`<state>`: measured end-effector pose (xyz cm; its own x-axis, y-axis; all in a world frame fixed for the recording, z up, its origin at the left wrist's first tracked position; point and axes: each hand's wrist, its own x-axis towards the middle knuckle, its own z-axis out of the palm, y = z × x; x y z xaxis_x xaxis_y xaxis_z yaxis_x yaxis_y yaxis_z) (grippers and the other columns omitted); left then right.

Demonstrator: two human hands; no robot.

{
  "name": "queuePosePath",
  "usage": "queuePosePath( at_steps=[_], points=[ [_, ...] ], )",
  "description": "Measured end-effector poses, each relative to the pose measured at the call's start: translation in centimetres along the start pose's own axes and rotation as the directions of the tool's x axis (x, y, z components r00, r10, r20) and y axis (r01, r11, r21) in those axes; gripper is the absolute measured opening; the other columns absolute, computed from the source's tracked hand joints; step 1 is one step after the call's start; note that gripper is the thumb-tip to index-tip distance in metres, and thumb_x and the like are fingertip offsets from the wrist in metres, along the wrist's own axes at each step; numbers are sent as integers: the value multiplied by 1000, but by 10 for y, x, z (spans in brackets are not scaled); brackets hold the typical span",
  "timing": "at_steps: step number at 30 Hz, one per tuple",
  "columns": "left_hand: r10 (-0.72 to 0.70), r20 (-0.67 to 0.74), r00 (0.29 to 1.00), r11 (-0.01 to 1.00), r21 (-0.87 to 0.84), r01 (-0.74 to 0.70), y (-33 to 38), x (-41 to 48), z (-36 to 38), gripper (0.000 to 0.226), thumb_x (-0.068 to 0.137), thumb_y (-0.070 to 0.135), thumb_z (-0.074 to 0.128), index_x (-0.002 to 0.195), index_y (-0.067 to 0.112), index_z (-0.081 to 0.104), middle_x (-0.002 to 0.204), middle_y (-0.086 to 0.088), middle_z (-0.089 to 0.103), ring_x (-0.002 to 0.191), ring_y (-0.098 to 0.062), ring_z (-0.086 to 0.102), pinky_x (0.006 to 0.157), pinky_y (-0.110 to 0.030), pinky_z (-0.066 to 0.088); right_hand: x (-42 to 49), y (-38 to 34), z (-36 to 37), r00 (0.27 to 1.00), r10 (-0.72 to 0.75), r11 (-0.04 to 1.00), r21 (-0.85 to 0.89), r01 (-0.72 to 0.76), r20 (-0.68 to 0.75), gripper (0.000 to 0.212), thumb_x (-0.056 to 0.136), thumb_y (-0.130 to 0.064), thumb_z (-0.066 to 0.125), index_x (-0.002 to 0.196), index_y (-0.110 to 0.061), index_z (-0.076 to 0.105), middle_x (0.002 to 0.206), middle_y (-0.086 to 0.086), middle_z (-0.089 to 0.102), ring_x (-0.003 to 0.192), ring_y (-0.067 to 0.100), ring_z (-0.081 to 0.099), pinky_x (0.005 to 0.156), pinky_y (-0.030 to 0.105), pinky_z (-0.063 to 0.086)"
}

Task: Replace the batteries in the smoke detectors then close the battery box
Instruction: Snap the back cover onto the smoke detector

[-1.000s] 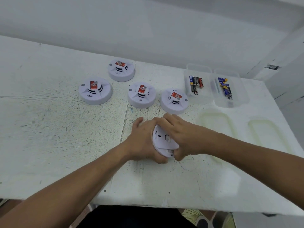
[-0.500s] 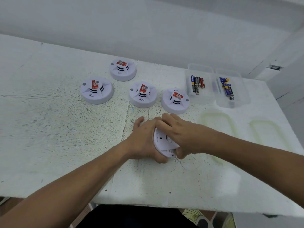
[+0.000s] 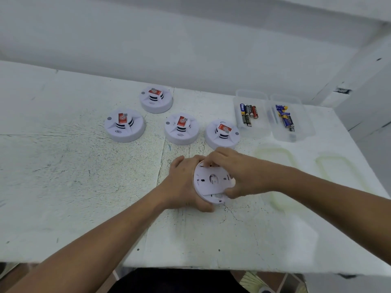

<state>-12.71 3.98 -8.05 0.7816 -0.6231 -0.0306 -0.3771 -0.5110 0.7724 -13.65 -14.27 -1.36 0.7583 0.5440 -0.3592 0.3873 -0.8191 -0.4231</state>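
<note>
From the head camera, the held smoke detector point(image 3: 211, 182) was a round, smooth white plastic disc, tilted so its flat back faced up, showing a circular recess and small slots. The left hand point(image 3: 184, 182) gripped its left rim, fingers curled round the far edge and thumb wrapped under the near edge. The right hand point(image 3: 243, 174) clamped it from the other side, fingertips point(image 3: 208, 161) bent onto the far rim and thumb pressed at the near right rim.

Beyond the fingertips, 4 more smoke detectors point(image 3: 182, 129) sat face-up on the table point(image 3: 63, 176), apart from each other. Each was a white domed puck with a slotted black-and-white centre and a red sticker on top; the nearest lay just past the right hand's knuckles.

Farther right of the fingers stood 2 clear, rectangular plastic battery boxes point(image 3: 260, 132), open and side by side. Both held cylindrical batteries point(image 3: 248, 114) in blue, black and red; their exact number could not be told. 2 translucent rounded lids point(image 3: 273, 153) lay flat beside the right forearm. The tabletop was white, rough and scuffed with dark speckles.
</note>
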Motion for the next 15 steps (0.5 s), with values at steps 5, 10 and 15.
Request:
queuePosePath(
  at_steps=[5, 10, 15],
  points=[
    [50, -66, 997, 998, 40, -47, -8, -2, 1, 102, 29, 73, 66, 120, 35, 40, 114, 16, 41, 105, 5, 28, 94, -18, 19, -4, 2, 10, 984, 55, 987, 157, -28, -170, 56, 79, -36, 72, 130, -27, 51, 115, -12, 46, 101, -5, 41, 77, 5, 33],
    [58, -80, 995, 996, 73, -52, -9, -1, 5, 93, 34, 73, 67, 116, 41, 36, 110, 21, 42, 105, 5, 33, 100, -24, 22, -1, 1, 18, 978, 55, 985, 169, -21, -199, 49, 77, -32, 74, 121, -27, 52, 112, -12, 42, 105, -1, 37, 82, 6, 32],
    [80, -118, 990, 991, 117, -67, -8, 0, 9, 76, 42, 69, 70, 106, 41, 38, 99, 21, 48, 96, 6, 44, 100, -31, 31, 4, 1, 13, 991, 45, 988, 151, -26, -127, 49, 76, -29, 76, 115, -21, 48, 107, -10, 39, 100, 4, 32, 79, 10, 32]
  ],
)
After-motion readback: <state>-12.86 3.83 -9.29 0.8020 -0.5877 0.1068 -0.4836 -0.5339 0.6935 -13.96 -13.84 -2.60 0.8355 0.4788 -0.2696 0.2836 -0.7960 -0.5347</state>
